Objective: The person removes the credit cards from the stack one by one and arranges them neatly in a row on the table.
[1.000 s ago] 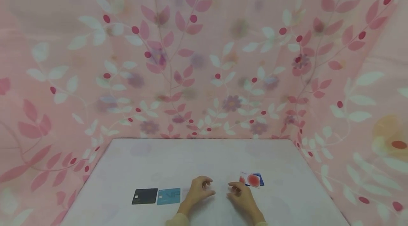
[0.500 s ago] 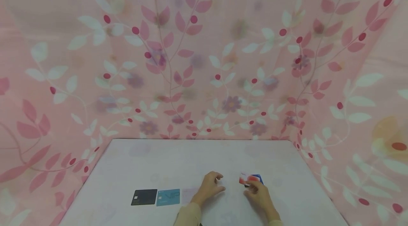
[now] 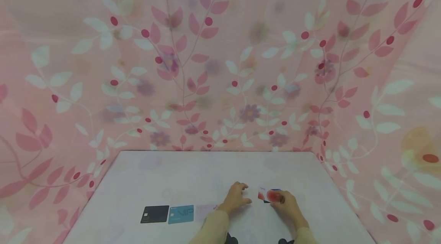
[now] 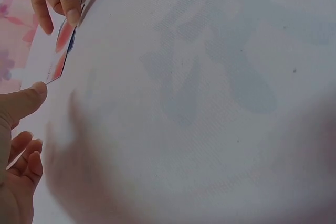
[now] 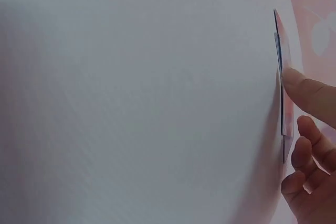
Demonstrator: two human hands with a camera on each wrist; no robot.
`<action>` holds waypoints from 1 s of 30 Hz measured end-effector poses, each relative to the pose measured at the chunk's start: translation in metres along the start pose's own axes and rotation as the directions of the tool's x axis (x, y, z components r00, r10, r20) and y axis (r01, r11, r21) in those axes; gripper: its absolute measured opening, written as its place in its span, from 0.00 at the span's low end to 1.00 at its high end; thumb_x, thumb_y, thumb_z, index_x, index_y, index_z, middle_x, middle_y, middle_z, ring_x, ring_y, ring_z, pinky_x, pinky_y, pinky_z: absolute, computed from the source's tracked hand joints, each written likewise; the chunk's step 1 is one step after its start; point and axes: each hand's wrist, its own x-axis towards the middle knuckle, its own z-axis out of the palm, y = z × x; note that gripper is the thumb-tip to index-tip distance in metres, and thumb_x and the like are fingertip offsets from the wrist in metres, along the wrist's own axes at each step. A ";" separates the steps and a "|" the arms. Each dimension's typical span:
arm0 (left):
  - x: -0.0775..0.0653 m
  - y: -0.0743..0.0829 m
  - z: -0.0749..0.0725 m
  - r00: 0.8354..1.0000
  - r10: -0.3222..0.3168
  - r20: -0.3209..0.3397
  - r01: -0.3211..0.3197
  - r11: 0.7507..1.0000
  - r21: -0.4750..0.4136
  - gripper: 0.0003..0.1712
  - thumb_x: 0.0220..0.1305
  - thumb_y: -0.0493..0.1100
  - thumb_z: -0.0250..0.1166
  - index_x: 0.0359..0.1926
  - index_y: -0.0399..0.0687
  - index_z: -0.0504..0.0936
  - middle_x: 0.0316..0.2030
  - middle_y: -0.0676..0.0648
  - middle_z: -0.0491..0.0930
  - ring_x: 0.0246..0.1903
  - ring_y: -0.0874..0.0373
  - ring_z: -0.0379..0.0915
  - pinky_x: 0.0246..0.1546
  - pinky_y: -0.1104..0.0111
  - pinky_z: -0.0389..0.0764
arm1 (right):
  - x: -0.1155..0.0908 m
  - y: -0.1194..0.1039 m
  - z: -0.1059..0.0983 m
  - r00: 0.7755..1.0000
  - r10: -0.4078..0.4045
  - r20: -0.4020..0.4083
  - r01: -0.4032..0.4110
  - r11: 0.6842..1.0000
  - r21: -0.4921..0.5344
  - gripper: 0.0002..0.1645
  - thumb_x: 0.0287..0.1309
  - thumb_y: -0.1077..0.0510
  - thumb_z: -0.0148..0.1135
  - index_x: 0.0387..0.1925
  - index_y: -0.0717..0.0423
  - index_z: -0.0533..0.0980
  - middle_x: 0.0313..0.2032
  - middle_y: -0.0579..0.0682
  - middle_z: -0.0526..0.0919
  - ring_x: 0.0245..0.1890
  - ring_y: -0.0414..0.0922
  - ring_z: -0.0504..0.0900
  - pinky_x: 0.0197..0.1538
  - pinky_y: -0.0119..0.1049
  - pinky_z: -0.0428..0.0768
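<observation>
A white card with red round shapes (image 3: pixel 263 193) lies over a blue card (image 3: pixel 276 190) to the right of the table's middle. My right hand (image 3: pixel 288 205) pinches the white card between thumb and fingers; in the left wrist view its fingertips (image 4: pixel 73 17) are on the card's end. The right wrist view has the thumb (image 5: pixel 294 80) against the cards, seen edge-on, and the other fingers curved below. To the left, my left hand (image 3: pixel 236 197) holds nothing, fingers loosely bent and thumb apart. Its thumb tip overlaps the white card's near corner in the left wrist view.
A black card (image 3: pixel 155 214), a blue VIP card (image 3: pixel 181 214) and a pale pink card (image 3: pixel 205 212) lie in a row on the left of the white table (image 3: pixel 165 171). My left sleeve partly covers the pink one. Floral curtains (image 3: pixel 220 64) surround the table.
Both hands have moved to the right and slightly forward. The right hand has come onto the white card, which has turned and shifted slightly. More of the pale pink card shows now.
</observation>
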 end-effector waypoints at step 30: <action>0.003 0.022 0.002 0.950 -0.244 0.196 0.232 0.969 0.084 0.27 0.43 0.40 0.74 0.47 0.39 0.78 0.37 0.47 0.70 0.42 0.51 0.69 0.50 0.59 0.72 | 0.018 0.004 -0.011 0.982 0.095 0.163 -0.088 0.995 -0.054 0.32 0.36 0.60 0.77 0.48 0.61 0.76 0.29 0.49 0.75 0.32 0.46 0.71 0.37 0.42 0.72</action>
